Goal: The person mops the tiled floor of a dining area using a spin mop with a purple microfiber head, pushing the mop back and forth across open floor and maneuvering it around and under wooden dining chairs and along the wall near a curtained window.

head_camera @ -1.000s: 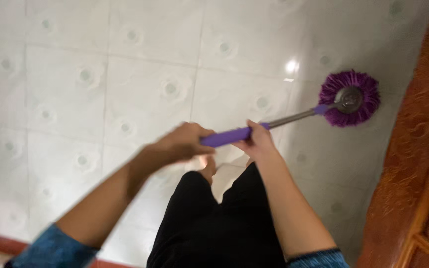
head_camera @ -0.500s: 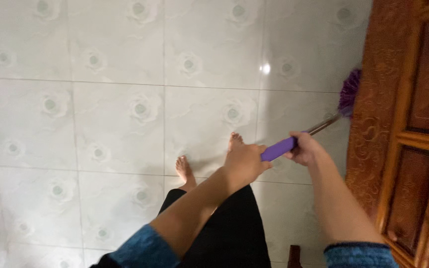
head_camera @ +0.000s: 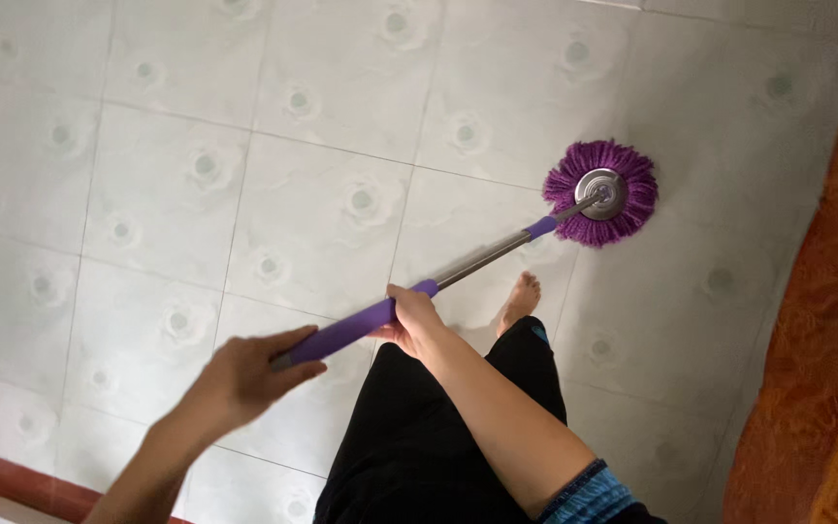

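While my left hand (head_camera: 244, 374) grips the end of the purple mop handle (head_camera: 356, 328), my right hand (head_camera: 411, 315) holds it further down. Its round purple mop head (head_camera: 601, 192) lies flat on the tiled floor (head_camera: 273, 155).

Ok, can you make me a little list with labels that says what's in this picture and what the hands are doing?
place: white patterned tile floor, carved wooden furniture at the right
tool: mop with purple grip and metal pole
mop head: round, purple strands, flat on the floor
left hand: wrapped round the near end of the purple grip
right hand: gripping further up, where the purple grip meets metal
person: black trousers, one bare foot showing
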